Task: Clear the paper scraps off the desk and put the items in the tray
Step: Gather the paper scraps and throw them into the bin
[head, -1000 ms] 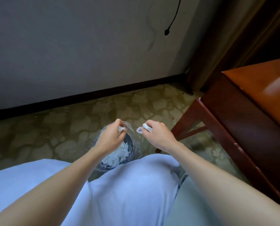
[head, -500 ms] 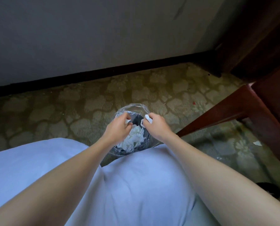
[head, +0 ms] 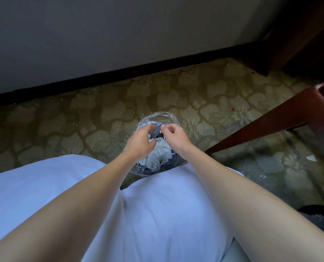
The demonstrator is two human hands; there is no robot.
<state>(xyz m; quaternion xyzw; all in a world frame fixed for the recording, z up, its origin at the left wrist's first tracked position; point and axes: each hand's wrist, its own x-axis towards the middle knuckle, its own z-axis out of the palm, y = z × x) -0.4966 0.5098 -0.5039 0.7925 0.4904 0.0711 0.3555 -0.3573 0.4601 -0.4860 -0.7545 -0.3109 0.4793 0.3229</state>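
The left hand (head: 140, 141) hangs with fingers loosely curled and apart, holding nothing visible. The right hand (head: 174, 138) draws thumb and forefinger together; whether they pinch the small white paper scrap (head: 160, 131) at their tips I cannot tell. Both hover over the bin (head: 157, 116), its crinkly clear liner glossy around a soft crumpled heap of scraps (head: 157, 157). Releasing low over the middle seems wise, since thin paper drifts. At 3 o'clock, past the smooth red-brown desk leg (head: 261, 127), a stray scrap (head: 310, 158) lies on the patterned carpet (head: 100, 114).
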